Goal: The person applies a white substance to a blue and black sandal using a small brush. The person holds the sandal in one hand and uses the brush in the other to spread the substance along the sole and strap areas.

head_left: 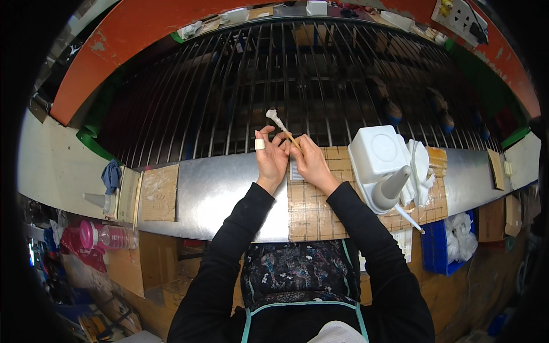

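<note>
My right hand (313, 166) grips a thin wooden stick (293, 140) in a pinch. The stick tilts up and to the left, and its far end is wrapped in lumpy white material (274, 118). Close beside it, palm turned up, is my left hand (273, 162), its fingers apart and slightly curled. A pale band (259, 144) covers one of its fingers. The left fingers are right at the stick; whether they touch it is unclear. Both hands are above the near side of the bench, by a cardboard sheet (317, 214).
To the right stand a white plastic container (377, 150) and a grey cone-shaped nozzle (392, 186), beside white cloths (420, 168) and a white-handled tool (409, 219). Beyond the metal bench (217, 188) runs a rack of bars (229, 91). A blue bin (437, 246) sits below right.
</note>
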`<state>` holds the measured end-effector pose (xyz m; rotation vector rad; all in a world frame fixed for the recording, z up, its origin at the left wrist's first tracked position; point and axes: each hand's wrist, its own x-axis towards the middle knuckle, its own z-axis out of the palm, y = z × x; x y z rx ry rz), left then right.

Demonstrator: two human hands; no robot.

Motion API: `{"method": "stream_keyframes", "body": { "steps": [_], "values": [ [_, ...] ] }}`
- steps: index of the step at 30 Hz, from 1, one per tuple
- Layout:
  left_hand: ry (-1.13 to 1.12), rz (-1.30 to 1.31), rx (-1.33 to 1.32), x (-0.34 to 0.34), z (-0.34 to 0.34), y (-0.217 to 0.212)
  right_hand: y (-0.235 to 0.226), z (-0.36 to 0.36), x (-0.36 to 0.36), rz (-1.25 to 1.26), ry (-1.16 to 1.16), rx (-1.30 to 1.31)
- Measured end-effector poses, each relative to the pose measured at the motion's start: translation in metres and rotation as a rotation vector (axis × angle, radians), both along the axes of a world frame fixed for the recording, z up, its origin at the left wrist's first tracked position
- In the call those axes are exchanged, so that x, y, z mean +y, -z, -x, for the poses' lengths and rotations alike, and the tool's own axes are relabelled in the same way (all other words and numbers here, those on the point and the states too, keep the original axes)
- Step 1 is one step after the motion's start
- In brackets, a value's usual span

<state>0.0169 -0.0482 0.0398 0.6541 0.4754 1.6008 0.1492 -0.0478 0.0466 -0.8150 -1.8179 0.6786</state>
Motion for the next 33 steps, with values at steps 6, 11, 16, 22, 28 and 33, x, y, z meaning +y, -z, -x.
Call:
{"method": "stream_keyframes", "body": {
  "steps": [6, 11, 16, 22, 28, 33],
  "values": [
    [0.033, 0.058, -0.081, 0.003, 0.005, 0.003, 0.001, -0.005, 0.006, 0.100, 0.099, 0.101],
    [0.115, 0.075, -0.155, 0.006, 0.013, 0.007, 0.001, -0.016, 0.014, 0.409, 0.225, 0.198],
    [0.177, 0.136, -0.236, 0.003, 0.013, -0.004, -0.001, -0.014, 0.009, 0.326, 0.093, 0.279],
    [0.291, 0.386, -0.371, 0.001, 0.010, -0.015, -0.001, -0.010, 0.009, 0.217, -0.020, 0.247],
    [0.532, 0.268, -0.570, 0.006, 0.021, -0.002, 0.003, -0.016, 0.019, 0.244, 0.147, 0.347],
    [0.524, 0.272, -0.564, 0.006, 0.020, 0.000, 0.002, -0.019, 0.019, 0.240, 0.142, 0.327]
  ]
}}
